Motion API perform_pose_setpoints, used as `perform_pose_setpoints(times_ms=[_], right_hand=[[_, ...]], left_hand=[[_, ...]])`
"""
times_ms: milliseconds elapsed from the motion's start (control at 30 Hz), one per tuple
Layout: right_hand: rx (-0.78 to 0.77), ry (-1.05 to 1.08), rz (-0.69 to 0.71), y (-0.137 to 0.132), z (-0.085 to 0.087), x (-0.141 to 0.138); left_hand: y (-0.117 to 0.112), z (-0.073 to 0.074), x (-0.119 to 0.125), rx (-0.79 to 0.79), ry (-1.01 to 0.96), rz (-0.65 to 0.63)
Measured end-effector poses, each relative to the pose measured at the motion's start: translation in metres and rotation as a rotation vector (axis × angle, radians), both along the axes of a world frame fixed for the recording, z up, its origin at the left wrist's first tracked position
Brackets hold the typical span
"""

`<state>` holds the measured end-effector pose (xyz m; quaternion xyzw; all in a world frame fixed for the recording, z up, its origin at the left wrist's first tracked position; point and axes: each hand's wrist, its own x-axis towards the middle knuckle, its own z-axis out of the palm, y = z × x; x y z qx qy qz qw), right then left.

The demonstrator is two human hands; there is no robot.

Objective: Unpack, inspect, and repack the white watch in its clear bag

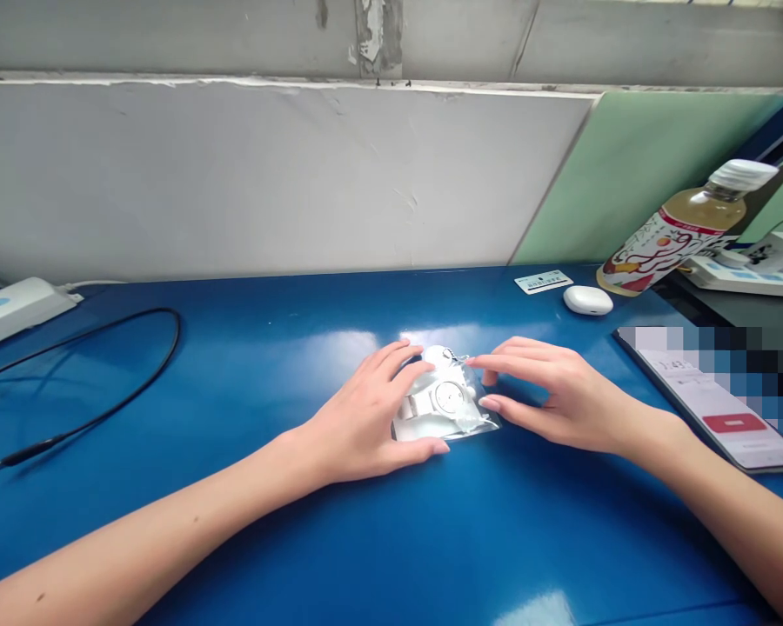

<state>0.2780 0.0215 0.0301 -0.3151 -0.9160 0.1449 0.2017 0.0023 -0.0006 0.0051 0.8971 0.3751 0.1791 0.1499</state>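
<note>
A white wristwatch in a clear plastic bag [449,402] lies on the blue table [248,374], near its middle. My left hand [365,417] rests on the bag's left side, fingers stretched over its top edge and thumb along its lower edge. My right hand [552,391] comes in from the right, fingers extended and a little apart, their tips touching the bag's right edge. Neither hand is closed round the bag.
A black cable [104,382] loops at the left beside a white power strip [13,309]. At the right lie a phone [718,400], a white earbud case [587,300], a small card [543,281], a tilted drink bottle [685,230] and another power strip [750,276]. A grey wall panel backs the table.
</note>
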Motion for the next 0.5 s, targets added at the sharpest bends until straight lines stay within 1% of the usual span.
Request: perform_pose_setpoints(times_ms=[100, 167, 333, 500], right_hand=[[0.059, -0.097, 0.022, 0.0021, -0.0001, 0.0016], [0.064, -0.146, 0.031, 0.0042, -0.0023, 0.003], [0.004, -0.178, 0.015, 0.0079, -0.0048, 0.0049], [-0.046, -0.172, 0.001, 0.0095, -0.0038, 0.0043]], left_hand=[[-0.0002, 0.0002, -0.0003, -0.015, 0.002, 0.005], [-0.0005, -0.0001, -0.0005, -0.021, 0.009, 0.013], [-0.0014, -0.0027, -0.0006, -0.024, 0.033, 0.035], [-0.0013, -0.0043, 0.0004, -0.015, 0.008, 0.071]])
